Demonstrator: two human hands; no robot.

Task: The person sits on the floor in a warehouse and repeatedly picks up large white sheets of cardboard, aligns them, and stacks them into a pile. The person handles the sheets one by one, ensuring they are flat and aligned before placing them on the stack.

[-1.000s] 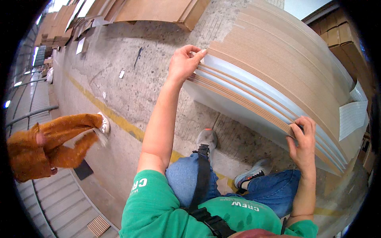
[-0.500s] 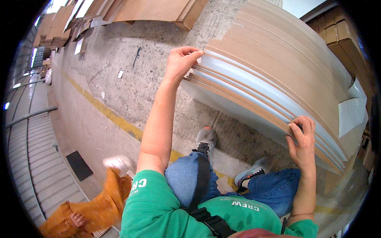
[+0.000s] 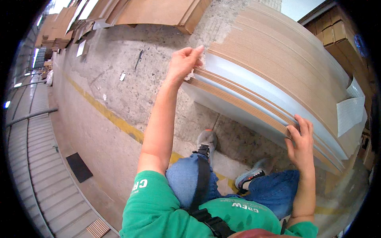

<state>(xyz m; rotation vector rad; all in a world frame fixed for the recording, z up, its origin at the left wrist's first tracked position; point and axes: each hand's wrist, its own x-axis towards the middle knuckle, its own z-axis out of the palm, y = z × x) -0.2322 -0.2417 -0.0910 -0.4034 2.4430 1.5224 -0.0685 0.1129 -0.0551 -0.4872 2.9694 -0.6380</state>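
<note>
A thick stack of cardboard sheets stands on edge in front of me, brown edges up, some faces white. A gap bares a broad white face between the far bulk and a thinner near bundle. My left hand is at the stack's left end, index finger stretched toward the far sheets' corner and thumb apart. It appears to hold nothing. My right hand curls over the near bundle's top edges toward its right end, thumb on the near side; its grip is partly hidden.
Bubble wrap hangs at the stack's right end. More cardboard lies at the far left, and boxes stand at the far right. A yellow line crosses the concrete floor. A dark mat lies at left.
The white gap has widened as sheets went over to the far side. My left fingers have come off the sheet corner they pinched. The person in orange at lower left is out of view.
</note>
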